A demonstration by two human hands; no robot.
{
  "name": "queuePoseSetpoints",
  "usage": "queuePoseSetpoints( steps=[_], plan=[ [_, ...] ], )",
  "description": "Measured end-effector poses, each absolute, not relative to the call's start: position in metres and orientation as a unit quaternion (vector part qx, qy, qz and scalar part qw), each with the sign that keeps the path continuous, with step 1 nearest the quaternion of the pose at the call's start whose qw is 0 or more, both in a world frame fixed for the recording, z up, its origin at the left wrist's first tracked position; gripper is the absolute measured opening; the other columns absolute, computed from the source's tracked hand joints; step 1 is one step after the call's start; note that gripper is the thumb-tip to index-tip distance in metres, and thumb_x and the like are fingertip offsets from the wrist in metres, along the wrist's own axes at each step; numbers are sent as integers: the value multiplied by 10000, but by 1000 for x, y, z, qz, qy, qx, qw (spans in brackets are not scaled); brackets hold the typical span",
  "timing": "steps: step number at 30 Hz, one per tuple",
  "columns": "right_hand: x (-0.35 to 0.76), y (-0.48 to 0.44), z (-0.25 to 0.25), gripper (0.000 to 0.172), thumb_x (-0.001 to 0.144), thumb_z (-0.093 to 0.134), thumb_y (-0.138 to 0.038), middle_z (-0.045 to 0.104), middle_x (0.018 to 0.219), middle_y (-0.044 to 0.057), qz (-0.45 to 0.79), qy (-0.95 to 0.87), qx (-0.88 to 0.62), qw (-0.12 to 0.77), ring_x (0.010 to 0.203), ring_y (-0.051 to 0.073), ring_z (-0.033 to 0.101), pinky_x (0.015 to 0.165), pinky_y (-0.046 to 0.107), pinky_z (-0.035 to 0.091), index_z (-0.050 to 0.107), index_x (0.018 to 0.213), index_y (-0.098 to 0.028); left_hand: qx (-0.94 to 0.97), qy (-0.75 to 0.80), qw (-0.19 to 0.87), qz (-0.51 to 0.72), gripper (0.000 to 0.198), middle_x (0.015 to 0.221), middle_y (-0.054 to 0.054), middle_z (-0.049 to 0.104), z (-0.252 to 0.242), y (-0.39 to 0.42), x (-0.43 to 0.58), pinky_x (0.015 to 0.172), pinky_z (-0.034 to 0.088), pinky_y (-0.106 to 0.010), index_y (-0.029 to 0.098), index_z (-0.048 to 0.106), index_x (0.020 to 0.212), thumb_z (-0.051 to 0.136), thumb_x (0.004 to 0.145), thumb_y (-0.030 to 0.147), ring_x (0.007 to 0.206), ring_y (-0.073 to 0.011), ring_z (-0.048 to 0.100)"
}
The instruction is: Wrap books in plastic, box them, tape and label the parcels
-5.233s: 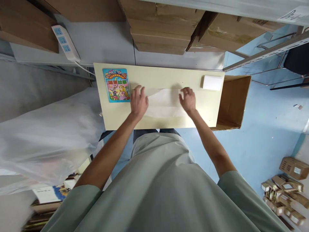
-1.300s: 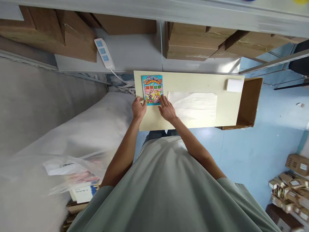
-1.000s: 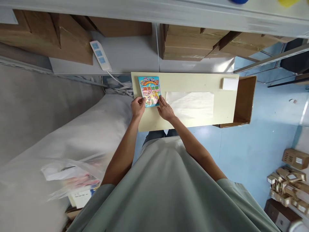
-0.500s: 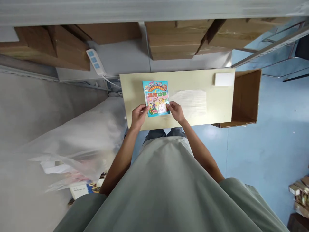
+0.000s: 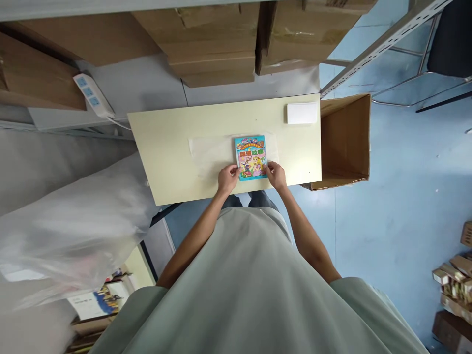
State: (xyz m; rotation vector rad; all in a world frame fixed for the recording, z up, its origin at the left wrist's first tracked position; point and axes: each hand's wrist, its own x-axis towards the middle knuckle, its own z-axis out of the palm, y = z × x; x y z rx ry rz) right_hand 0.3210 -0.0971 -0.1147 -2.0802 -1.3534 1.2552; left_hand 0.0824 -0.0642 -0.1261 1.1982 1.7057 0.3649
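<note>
A colourful storybook (image 5: 251,158) with a blue border and cartoon figures lies face up over a translucent plastic sheet or bag (image 5: 212,153) on the cream tabletop (image 5: 165,172). My left hand (image 5: 228,178) pinches the book's lower left edge. On the opposite edge, my right hand (image 5: 276,175) grips the lower right corner, thumb on the cover. The plastic shows on both sides of the book; the part beneath it is hidden. Toward the table's far right corner sits a white box or stack (image 5: 301,113).
An open cardboard box (image 5: 344,142) stands against the table's right end. Behind the table, cardboard cartons (image 5: 217,49) and a power strip (image 5: 93,96) rest on a grey shelf. A large translucent bag (image 5: 81,211) bulges at left. Stacked small boxes (image 5: 455,280) lie far right.
The book has moved right across the table with both hands on it and now overlies the plastic, which was beside it before. My view has also shifted to the right.
</note>
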Motion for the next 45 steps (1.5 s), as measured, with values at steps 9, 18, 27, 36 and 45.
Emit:
queuePoseSetpoints(
  steps=[9,18,27,36,45],
  plan=[
    [314,-81,-133,324,1212,518,-485,833,1004,92,382,-551,-740,59,1104,286,768,960,365,537,692,1076,-248,444,755,450,173,224,938,-99,872,-149,-61,86,887,626,-380,224,834,921,810,886,445,936,-295,813],
    [311,-75,-134,281,1198,570,-483,849,1000,114,362,-570,-736,39,1092,310,794,1029,427,550,684,1092,-250,440,738,474,193,271,955,-106,875,-149,-58,72,864,638,-370,216,822,887,824,861,486,918,-278,802],
    [347,-89,-125,286,1160,556,-461,795,1247,193,328,-493,-798,106,1161,339,746,1001,459,588,688,1202,-211,439,749,459,189,302,918,-98,845,-148,-57,70,860,638,-359,207,797,922,831,882,504,900,-264,789],
    [352,-81,-139,285,1081,690,-512,837,1063,148,376,-385,-831,141,991,310,785,891,411,612,708,1075,-227,433,743,472,197,274,934,-88,846,-148,-59,64,869,634,-343,202,791,920,840,883,469,879,-242,780],
    [337,-81,-116,424,1146,566,-619,766,1278,150,376,-486,-764,196,903,230,771,915,391,651,711,1040,-234,465,748,429,201,139,996,-84,823,-147,-65,64,931,627,-366,200,774,1040,774,917,265,890,-234,770]
  ],
)
